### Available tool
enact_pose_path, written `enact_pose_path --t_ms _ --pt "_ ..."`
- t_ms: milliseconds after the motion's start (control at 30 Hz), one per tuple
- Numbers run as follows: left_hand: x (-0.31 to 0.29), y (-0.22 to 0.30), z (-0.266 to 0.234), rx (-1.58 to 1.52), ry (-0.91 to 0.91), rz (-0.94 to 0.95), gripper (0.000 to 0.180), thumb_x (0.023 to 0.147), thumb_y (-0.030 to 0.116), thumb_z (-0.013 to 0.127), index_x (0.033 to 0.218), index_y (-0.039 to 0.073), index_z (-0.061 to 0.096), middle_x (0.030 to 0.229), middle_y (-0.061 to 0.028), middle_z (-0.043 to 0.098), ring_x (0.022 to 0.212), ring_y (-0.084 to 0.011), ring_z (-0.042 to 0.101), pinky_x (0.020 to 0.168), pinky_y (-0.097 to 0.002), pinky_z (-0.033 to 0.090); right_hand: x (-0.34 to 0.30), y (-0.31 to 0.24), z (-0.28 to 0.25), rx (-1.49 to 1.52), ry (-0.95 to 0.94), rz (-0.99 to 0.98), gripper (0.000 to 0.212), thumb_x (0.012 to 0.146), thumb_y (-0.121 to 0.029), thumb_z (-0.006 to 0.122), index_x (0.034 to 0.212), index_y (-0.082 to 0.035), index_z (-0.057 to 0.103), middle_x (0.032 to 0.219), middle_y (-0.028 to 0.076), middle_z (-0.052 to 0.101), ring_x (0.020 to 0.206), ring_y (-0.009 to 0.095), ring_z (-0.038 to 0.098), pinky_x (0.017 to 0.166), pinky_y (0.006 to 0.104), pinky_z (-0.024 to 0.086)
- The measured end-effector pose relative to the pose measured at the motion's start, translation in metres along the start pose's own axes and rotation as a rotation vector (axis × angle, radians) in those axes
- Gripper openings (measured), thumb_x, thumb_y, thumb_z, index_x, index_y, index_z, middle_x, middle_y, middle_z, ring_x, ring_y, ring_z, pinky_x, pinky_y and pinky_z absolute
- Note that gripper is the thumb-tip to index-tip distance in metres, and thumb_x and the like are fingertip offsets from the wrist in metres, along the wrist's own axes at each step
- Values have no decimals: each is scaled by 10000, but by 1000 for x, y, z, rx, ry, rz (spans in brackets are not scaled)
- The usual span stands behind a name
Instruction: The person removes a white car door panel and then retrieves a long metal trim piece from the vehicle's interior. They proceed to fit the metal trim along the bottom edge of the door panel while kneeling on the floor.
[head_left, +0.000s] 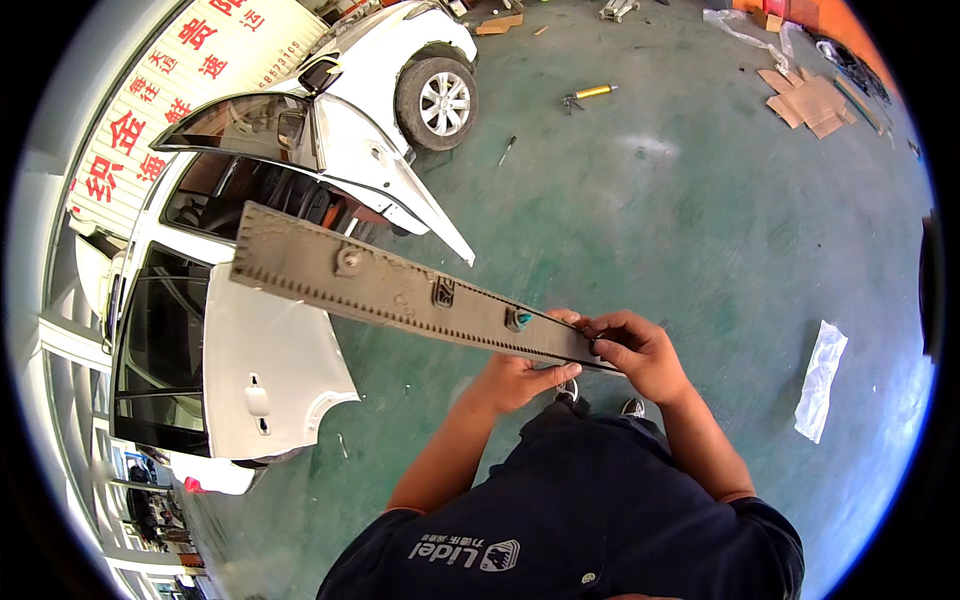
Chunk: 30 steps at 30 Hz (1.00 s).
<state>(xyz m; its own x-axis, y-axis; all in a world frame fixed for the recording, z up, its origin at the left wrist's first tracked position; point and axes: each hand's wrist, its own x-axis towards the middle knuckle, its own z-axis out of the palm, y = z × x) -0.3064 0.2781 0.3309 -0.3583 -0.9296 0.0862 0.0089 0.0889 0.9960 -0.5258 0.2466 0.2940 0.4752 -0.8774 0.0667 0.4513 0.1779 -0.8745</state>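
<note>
Head view: where is the long grey-beige strip [395, 290] held?
Its near end is gripped by the left hand [522, 380], thumb laid along the edge; its far end is pointed left, toward the white car [270, 350].
And the right hand [645, 355]?
At the near end too, its fingers pinched on a small dark piece [592, 345]; whether that is fixed cannot be told; a teal clip [523, 320] is seen on the strip, just left.
</note>
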Motion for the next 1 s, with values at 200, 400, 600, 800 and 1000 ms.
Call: enact_pose_path --t_ms 200,400,600,800,1000 --pt "6 24 9 -143 -123 21 611 858 -78 673 1418 28 451 1448 -217 509 1352 -293 496 1111 -443 428 -30 -19 -25 -37 129 12 233 951 -9 652 1183 2 636 1111 74 691 989 136 643 878 290 527" --pt "18 40 -2 -248 -283 126 592 847 -79 684 1389 59 488 1461 -221 491 1383 -327 466 1127 -468 415 -63 -22 -61 -55 392 -99 186 947 -69 638 1120 -4 663 998 82 707 829 136 642 759 277 521" --pt "35 43 -14 -412 -239 286 584 860 -12 711 1393 98 500 1474 -208 484 1420 -432 404 1139 -562 389 -101 -28 -90 -140 192 168 227 967 -169 636 1097 8 693 784 79 693 644 122 592 592 260 484" --pt "41 44 -4 -698 -161 283 599 868 28 724 1406 113 473 1511 -192 433 1472 -468 284 1139 -483 453 -89 -7 -64 41 248 -22 459 964 -314 679 1242 35 574 1014 128 695 787 164 617 707 297 487" --pt "33 40 -6 -822 -76 259 599 921 62 681 1442 75 386 1546 -205 366 1491 -469 213 1158 -485 440 -71 -11 -68 330 289 -338 736 844 -399 792 1359 36 496 1015 116 665 814 201 638 702 322 487"
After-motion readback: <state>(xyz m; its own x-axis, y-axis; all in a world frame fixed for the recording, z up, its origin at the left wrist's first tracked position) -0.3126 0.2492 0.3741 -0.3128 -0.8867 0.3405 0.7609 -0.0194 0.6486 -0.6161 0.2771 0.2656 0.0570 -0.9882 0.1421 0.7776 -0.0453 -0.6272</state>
